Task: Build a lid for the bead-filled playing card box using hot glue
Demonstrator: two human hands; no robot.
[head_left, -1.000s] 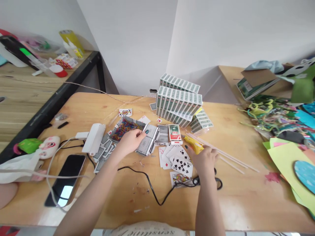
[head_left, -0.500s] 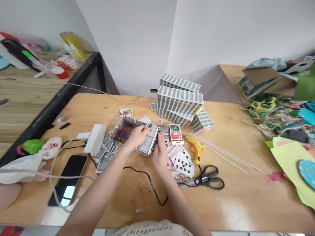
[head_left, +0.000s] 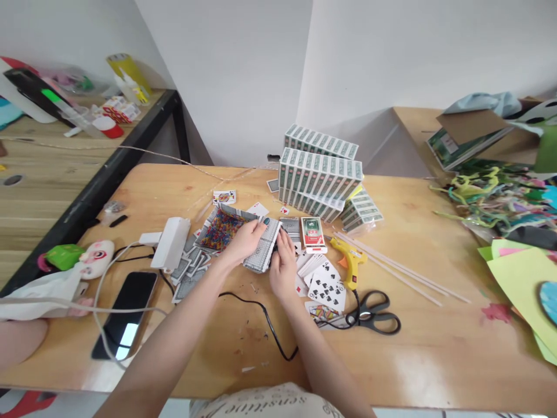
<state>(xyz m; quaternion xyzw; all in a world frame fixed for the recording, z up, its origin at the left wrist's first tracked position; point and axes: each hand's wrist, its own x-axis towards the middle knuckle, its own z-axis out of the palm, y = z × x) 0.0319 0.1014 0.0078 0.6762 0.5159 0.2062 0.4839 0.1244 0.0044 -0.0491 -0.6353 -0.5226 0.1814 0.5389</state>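
Note:
Between my two hands are grey-backed playing cards (head_left: 263, 251), joined or stacked into a block; I cannot tell which. My left hand (head_left: 246, 241) grips their left edge, thumb on top. My right hand (head_left: 282, 266) closes around the right edge, its fingertips partly hidden. Just behind my left hand is an open box made of cards (head_left: 213, 216), with many small coloured bits (head_left: 223, 227) inside. Loose grey-backed cards (head_left: 191, 264) lie left of my hands. Face-up cards (head_left: 326, 290) and a red-and-green card pack (head_left: 312, 233) lie to the right.
Stacked card packs (head_left: 319, 177) stand at the back. A yellow glue gun (head_left: 350, 261), black-handled scissors (head_left: 374, 313) and pale glue sticks (head_left: 400, 270) lie on the right. Leftward are a phone (head_left: 126, 313), a white power adapter (head_left: 171, 244) and cables. A black cord (head_left: 265, 316) crosses the front.
My right hand's fingers have shifted slightly along the right edge of the cards, which are turned a little. The whole view has shifted slightly; both hands keep their hold.

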